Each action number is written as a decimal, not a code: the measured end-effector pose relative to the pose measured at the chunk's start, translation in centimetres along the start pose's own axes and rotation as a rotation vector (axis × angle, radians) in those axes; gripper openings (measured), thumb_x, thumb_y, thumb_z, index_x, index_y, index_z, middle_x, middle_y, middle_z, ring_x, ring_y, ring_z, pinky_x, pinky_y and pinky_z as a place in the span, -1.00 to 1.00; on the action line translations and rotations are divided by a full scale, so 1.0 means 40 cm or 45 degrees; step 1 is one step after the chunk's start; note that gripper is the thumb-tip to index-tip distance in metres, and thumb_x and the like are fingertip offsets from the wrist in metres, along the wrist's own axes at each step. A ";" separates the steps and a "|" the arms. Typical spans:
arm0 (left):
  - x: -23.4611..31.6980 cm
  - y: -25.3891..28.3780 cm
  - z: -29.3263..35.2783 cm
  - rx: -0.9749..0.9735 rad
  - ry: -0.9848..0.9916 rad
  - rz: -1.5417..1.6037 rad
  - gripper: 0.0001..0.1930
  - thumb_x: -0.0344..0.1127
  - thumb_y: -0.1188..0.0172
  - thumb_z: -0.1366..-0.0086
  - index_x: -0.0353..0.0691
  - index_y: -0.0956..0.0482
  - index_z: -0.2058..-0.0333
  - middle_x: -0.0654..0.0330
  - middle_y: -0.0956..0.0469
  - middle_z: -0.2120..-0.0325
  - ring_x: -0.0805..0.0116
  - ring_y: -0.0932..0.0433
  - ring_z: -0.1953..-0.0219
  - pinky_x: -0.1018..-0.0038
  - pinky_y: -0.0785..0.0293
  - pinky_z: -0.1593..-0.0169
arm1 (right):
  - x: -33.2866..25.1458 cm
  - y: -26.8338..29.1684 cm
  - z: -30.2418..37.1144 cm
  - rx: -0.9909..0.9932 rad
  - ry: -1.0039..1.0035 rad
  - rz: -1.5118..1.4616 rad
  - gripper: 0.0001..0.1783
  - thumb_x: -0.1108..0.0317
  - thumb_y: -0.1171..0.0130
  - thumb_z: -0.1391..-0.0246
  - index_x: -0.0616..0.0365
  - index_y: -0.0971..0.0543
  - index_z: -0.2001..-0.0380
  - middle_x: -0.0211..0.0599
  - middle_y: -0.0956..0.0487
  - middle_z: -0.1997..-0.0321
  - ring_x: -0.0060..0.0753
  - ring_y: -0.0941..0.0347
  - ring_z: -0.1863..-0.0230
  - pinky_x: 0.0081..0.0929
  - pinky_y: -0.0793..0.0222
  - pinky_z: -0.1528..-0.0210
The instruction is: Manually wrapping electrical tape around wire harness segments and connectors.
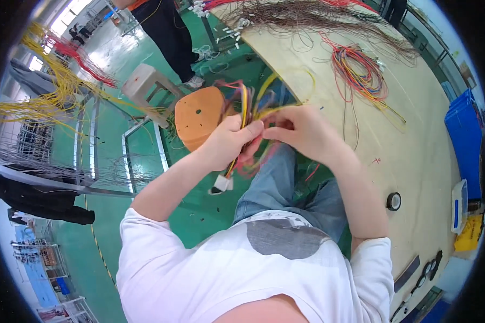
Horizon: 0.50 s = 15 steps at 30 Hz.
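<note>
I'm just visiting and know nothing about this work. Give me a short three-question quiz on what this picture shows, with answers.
1. True or false: the left hand and right hand both grip the bundle of coloured wires.
2. What hangs from the bundle below the hands? A) white connector B) metal hook C) blue box
3. What small round thing lies on the wooden table to the person's right?

Key
1. True
2. A, the white connector
3. A black roll of tape
</note>
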<state>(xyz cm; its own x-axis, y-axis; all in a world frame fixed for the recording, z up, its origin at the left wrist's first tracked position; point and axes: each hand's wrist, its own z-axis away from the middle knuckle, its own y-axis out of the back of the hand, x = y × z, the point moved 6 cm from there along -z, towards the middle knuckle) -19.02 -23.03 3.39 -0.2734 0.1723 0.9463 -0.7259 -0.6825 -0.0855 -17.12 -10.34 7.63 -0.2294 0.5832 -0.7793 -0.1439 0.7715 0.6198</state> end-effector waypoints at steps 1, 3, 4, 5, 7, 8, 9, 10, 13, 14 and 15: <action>-0.009 -0.004 -0.002 -0.032 0.098 0.113 -0.78 -0.22 0.16 -0.24 -0.21 -0.30 0.50 0.35 -0.21 0.80 0.58 -0.15 0.78 0.61 -0.13 0.68 | 0.008 0.012 0.010 -0.084 -0.104 0.033 -0.74 0.22 -0.13 0.18 0.25 -0.48 0.59 -0.09 -0.45 0.62 -0.15 -0.39 0.57 -0.39 -0.27 0.50; -0.021 -0.006 0.002 -0.087 0.256 0.063 -0.77 -0.21 0.14 -0.24 -0.21 -0.26 0.52 0.37 -0.19 0.82 0.59 -0.14 0.79 0.61 -0.11 0.70 | 0.010 0.047 0.049 -0.170 -0.242 0.179 -0.77 0.26 -0.12 0.18 0.25 -0.48 0.60 -0.13 -0.46 0.62 -0.15 -0.39 0.57 -0.40 -0.26 0.51; -0.015 -0.025 0.002 -0.240 0.220 -0.160 -0.78 -0.20 0.13 -0.23 -0.22 -0.29 0.47 0.38 -0.19 0.81 0.60 -0.14 0.79 0.62 -0.11 0.69 | -0.013 0.060 0.058 -0.163 -0.147 0.130 -0.77 0.26 -0.12 0.18 0.25 -0.48 0.60 -0.13 -0.46 0.62 -0.15 -0.39 0.57 -0.40 -0.26 0.51; -0.018 -0.033 0.002 -0.253 0.285 -0.454 -0.78 -0.19 0.12 -0.23 -0.23 -0.31 0.42 0.39 -0.19 0.80 0.62 -0.14 0.78 0.63 -0.11 0.69 | -0.050 0.084 0.068 -0.067 0.074 0.292 -0.78 0.28 -0.12 0.19 0.25 -0.48 0.61 -0.14 -0.46 0.61 -0.14 -0.38 0.56 -0.39 -0.25 0.51; 0.008 -0.106 0.009 -0.548 0.074 -0.903 -0.72 -0.17 0.10 -0.21 -0.27 -0.33 0.26 0.19 -0.33 0.70 0.33 -0.35 0.65 0.45 -0.26 0.55 | -0.103 0.096 0.074 -0.046 0.396 0.444 -0.81 0.32 -0.11 0.22 0.25 -0.47 0.63 -0.17 -0.47 0.59 -0.11 -0.36 0.56 -0.38 -0.26 0.51; 0.042 -0.155 0.021 -0.692 -0.231 -1.048 -0.71 -0.18 0.09 -0.20 -0.27 -0.33 0.21 0.10 -0.38 0.64 0.20 -0.42 0.57 0.38 -0.29 0.49 | -0.099 0.088 0.063 -0.149 0.365 0.274 -0.85 0.36 -0.12 0.24 0.25 -0.47 0.59 -0.18 -0.45 0.61 -0.22 -0.36 0.56 -0.46 -0.26 0.50; 0.069 -0.187 0.050 -0.796 -0.374 -0.982 -0.74 -0.22 0.07 -0.17 -0.26 -0.33 0.23 -0.02 -0.41 0.54 0.05 -0.42 0.40 0.29 -0.30 0.36 | -0.096 0.081 0.053 -0.275 0.399 0.089 -0.87 0.41 -0.13 0.25 0.24 -0.48 0.56 -0.19 -0.43 0.62 -0.34 -0.36 0.57 -0.53 -0.26 0.49; 0.074 -0.194 0.065 -0.815 -0.303 -1.214 -0.75 -0.24 0.06 -0.16 -0.25 -0.34 0.24 -0.02 -0.42 0.53 0.06 -0.43 0.43 0.29 -0.32 0.36 | -0.076 0.062 0.041 -0.420 0.328 -0.094 -0.85 0.37 -0.11 0.17 0.26 -0.47 0.54 -0.30 -0.45 0.64 -0.50 -0.34 0.59 -0.60 -0.25 0.51; 0.160 -0.182 0.106 -0.355 -0.635 -1.286 -0.74 -0.36 -0.12 -0.01 -0.26 -0.37 0.29 0.07 -0.46 0.52 0.17 -0.48 0.49 0.42 -0.38 0.41 | 0.033 0.000 0.062 -0.824 -0.151 -0.470 -0.73 0.27 -0.04 0.01 0.32 -0.47 0.55 -0.60 -0.38 0.66 -0.82 -0.21 0.57 -0.74 -0.16 0.56; 0.178 -0.154 0.114 -0.006 -0.670 -1.235 -0.70 -0.41 -0.21 0.08 -0.25 -0.40 0.30 0.11 -0.48 0.55 0.26 -0.51 0.49 0.51 -0.40 0.45 | 0.048 -0.008 0.060 -0.829 -0.079 -0.509 -0.73 0.27 -0.04 0.01 0.31 -0.48 0.54 -0.60 -0.38 0.66 -0.82 -0.21 0.58 -0.74 -0.15 0.57; 0.189 -0.141 0.131 0.181 -0.824 -1.013 -0.69 -0.47 -0.21 0.12 -0.25 -0.42 0.31 0.14 -0.48 0.57 0.32 -0.53 0.53 0.56 -0.40 0.49 | 0.045 -0.008 0.062 -0.816 0.068 -0.557 -0.74 0.27 -0.05 0.01 0.31 -0.48 0.54 -0.60 -0.38 0.67 -0.83 -0.20 0.58 -0.74 -0.14 0.57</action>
<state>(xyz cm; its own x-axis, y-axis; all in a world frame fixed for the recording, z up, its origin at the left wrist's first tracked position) -13.71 -21.60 12.66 0.6749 0.2238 0.7031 -0.4553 -0.6235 0.6355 -15.11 -8.93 5.79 -0.0669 0.2340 -0.9699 -0.7568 0.6216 0.2022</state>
